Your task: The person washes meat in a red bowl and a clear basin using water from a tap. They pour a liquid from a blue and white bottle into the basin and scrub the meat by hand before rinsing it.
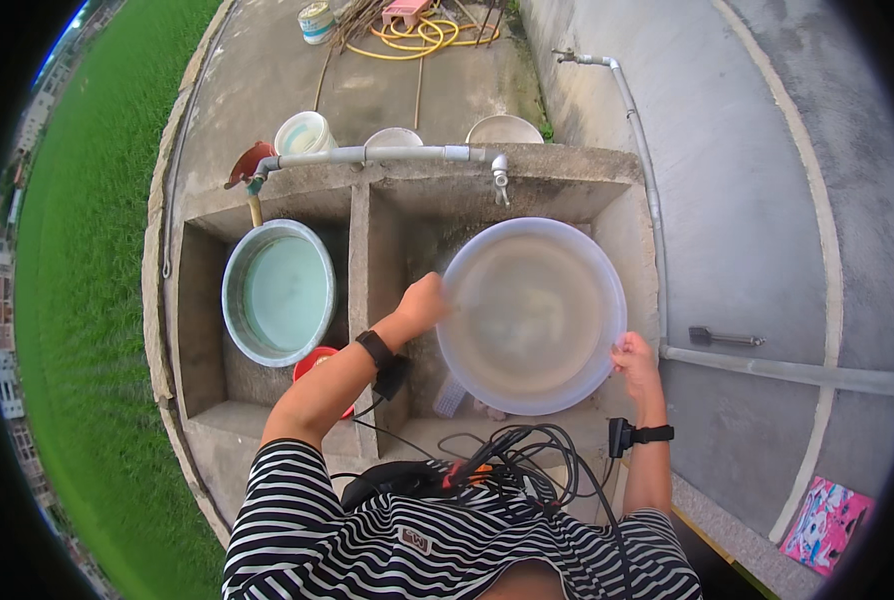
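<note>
A large round translucent plastic basin fills much of the right concrete sink bay. Cloudy water appears to lie inside it. My left hand grips the basin's left rim, its fingers partly blurred. On the opposite side, my right hand is closed around the lower right rim. Below the basin, a perforated plastic piece and a small pale lump show partly from under it. Above the basin's far edge hangs a metal tap.
A grey basin of clear water stands in the left bay beside a red container, partly behind my left arm. A pipe crosses the back edge. Black cables hang before my torso. A brush hangs on the right wall.
</note>
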Motion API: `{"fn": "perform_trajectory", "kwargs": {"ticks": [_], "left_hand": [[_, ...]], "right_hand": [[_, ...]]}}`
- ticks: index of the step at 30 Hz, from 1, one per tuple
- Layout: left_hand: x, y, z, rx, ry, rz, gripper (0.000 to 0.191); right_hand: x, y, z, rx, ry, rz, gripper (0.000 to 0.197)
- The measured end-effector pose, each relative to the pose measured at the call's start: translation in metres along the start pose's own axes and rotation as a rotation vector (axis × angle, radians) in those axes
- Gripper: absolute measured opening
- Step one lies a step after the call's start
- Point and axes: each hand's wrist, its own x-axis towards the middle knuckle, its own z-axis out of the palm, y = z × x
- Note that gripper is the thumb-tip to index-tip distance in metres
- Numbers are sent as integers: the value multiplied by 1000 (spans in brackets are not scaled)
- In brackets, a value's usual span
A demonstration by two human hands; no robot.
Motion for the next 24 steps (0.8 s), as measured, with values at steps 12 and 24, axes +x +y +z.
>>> {"fn": "perform_trajectory", "kwargs": {"ticks": [12, 24], "left_hand": [[37, 107, -67, -434, -270, 116, 22], [141, 146, -90, -701, -155, 13, 14]], "right_hand": [[-16, -135, -43, 231, -24, -215, 16], [97, -222, -59, 513, -196, -231, 14]]}}
